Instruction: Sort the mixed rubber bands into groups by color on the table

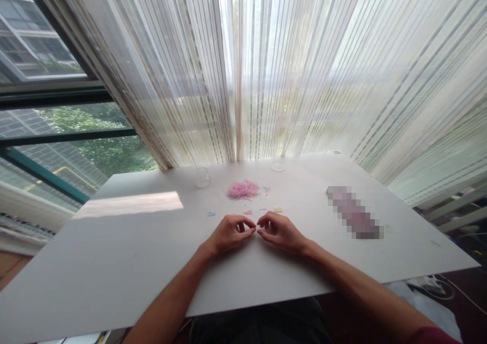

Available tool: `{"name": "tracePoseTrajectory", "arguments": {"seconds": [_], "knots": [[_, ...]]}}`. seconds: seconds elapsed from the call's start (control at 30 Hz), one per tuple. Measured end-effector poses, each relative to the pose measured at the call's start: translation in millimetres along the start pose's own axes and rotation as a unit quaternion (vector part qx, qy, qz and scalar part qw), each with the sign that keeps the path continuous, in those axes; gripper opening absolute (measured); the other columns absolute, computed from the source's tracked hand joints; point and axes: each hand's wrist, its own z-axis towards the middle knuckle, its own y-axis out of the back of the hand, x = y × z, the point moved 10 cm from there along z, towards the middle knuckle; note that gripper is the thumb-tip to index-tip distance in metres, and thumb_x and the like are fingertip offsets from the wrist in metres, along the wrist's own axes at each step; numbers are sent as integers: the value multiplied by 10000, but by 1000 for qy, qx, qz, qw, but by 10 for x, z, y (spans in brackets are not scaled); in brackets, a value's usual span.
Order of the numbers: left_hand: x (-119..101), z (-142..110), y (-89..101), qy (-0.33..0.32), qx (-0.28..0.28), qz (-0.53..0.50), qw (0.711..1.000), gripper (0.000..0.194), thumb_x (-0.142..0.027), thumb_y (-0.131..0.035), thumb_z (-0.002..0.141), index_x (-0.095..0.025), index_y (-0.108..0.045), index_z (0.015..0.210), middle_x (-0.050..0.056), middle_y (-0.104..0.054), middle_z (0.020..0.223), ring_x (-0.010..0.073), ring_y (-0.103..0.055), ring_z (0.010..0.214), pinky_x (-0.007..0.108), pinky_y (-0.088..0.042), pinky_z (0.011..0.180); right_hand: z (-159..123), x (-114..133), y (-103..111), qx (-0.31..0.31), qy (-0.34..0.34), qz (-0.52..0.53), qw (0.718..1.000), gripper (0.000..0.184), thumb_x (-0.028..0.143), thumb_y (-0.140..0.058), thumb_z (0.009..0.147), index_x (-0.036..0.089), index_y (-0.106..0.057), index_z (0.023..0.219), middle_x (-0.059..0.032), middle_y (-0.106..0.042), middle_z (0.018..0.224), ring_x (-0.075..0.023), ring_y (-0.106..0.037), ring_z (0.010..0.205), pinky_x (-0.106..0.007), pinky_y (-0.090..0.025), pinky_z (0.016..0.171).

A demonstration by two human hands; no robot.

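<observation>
Both hands rest on the white table (125, 263) near its middle, fingertips almost touching. My left hand (229, 233) has its fingers curled, thumb and forefinger pinched; whatever is between them is too small to name. My right hand (279, 231) is curled the same way, its pinch facing the left one. Just beyond the fingers lie a few small loose coloured bits (248, 212). Farther back sits a pink heap of tiny bands (242, 189).
A small clear cup (202, 177) stands at the back left of the heap and a clear lid (278, 166) lies near the curtain. A blurred oblong object (353, 212) lies to the right. Sheer striped curtains (289, 70) hang behind the table.
</observation>
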Motion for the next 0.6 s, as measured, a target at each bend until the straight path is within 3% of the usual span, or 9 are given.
{"name": "tracePoseTrajectory", "arguments": {"seconds": [0.6], "knots": [[21,-6,8,-5,-4,15,1000,171,-297,-676,838,-155,-768,862,14,-683,675,81,-487,535,193,-423,529,6,-55,-21,-1,-15,-10,1000,78,219,-596,881,183,-660,853,-8,-623,733,-112,-525,613,-232,-460,602]]}}
